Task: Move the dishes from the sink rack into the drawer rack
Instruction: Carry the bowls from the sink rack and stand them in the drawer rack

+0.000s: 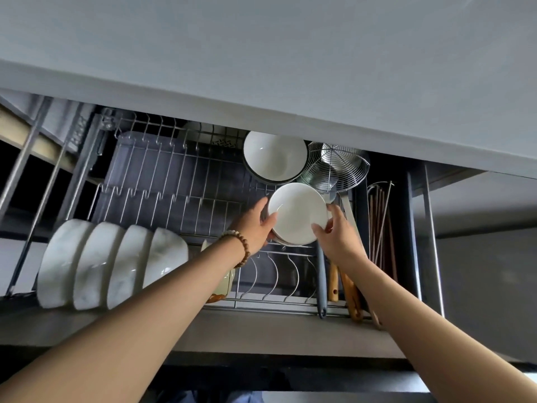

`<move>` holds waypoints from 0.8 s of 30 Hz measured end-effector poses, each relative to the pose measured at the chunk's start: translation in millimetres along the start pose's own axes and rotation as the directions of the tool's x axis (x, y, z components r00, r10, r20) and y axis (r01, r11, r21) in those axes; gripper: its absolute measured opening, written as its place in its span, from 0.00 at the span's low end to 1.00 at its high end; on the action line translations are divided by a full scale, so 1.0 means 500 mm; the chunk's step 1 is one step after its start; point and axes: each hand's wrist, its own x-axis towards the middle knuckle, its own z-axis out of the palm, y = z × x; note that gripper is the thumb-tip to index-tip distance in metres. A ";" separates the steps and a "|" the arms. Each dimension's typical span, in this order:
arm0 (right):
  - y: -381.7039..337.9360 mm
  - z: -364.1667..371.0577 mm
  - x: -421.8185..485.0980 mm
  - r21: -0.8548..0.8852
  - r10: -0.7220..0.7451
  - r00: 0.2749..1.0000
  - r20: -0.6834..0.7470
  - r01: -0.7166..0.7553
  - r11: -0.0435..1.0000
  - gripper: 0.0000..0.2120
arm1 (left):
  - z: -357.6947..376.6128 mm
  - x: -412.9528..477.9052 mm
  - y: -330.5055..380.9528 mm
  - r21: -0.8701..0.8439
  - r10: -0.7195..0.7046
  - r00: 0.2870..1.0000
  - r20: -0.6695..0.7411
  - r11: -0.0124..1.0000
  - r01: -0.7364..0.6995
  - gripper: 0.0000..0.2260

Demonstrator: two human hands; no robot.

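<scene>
Grey tabletop (261, 53) overhangs the top of the view, its edge running across and down to the right. Below it the drawer rack (180, 175), a pulled-out wire basket with rows of upright prongs over a dark tray, mostly bare in the middle. Four marbled white plates (110, 263) stand on edge in a row at the rack's front left, leaning against each other. White bowl (274, 157) sits at the back of the rack, just under the tabletop edge, appears nested on a dark-rimmed one. Wire skimmer (334, 167) beside it on the right, touching or nearly so. Small white dishes (297, 213), a short stack, held over the rack just in front of the back bowl. Left hand (255, 225), beaded bracelet (236, 247) at the wrist, grip closed on the stack's left rim. Right hand (338, 237) grip closed on the right rim, fingertips over the edge. Far right compartment holds chopsticks (380, 228). Wooden utensil handles (345, 286) and a grey handle (321, 280) stick forward at front right.
</scene>
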 end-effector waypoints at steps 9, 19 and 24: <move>-0.021 -0.034 -0.012 0.209 -0.102 0.994 -0.045 0.109 0.972 0.17 | -0.019 -0.003 0.012 -0.225 0.044 0.998 -0.041 0.973 -0.052 0.22; -0.083 -0.090 -0.090 0.737 -0.215 0.878 0.428 -0.202 0.645 0.24 | -0.138 -0.097 -0.020 -0.273 0.084 0.980 0.180 0.961 -0.032 0.21; -0.088 -0.083 -0.123 0.620 -0.149 0.877 0.457 -0.194 0.760 0.27 | -0.143 -0.110 -0.063 0.094 0.122 0.970 0.213 0.985 -0.144 0.19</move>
